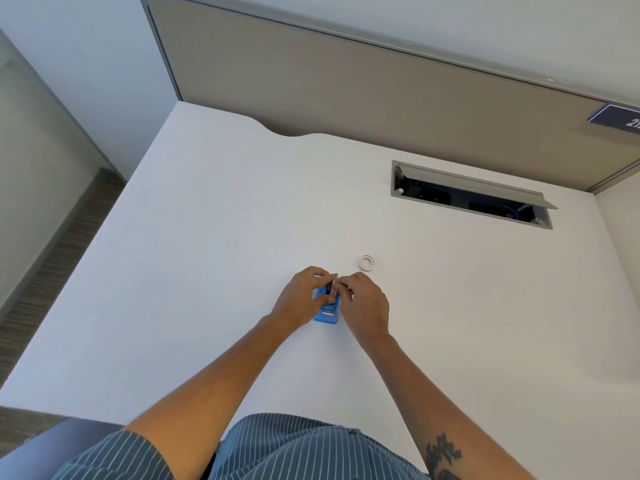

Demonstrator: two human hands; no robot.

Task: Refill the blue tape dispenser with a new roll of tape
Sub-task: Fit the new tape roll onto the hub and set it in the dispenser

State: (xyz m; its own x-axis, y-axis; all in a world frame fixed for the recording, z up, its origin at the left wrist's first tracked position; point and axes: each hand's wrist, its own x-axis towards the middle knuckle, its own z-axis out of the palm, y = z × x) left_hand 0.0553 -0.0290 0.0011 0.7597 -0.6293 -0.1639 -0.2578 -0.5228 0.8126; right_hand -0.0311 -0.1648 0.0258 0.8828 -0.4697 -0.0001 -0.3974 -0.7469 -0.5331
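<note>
1. Your blue tape dispenser (327, 311) sits on the white desk (207, 237), near the middle, between your two hands.
2. Your left hand (304, 299) curls around the dispenser's left side, thumb laid across its top and fingers wrapped over the far end.
3. Your right hand (363, 306) has its fingertips bent onto a small dark part at the dispenser's top; whether that part is a tape roll or a spindle is too small to tell.
4. A small white ring (366, 262) lies flat on the desk just beyond your right hand, not touching it.
5. An open cable hatch (467, 194) is set into the desk farther back on the right.
</note>
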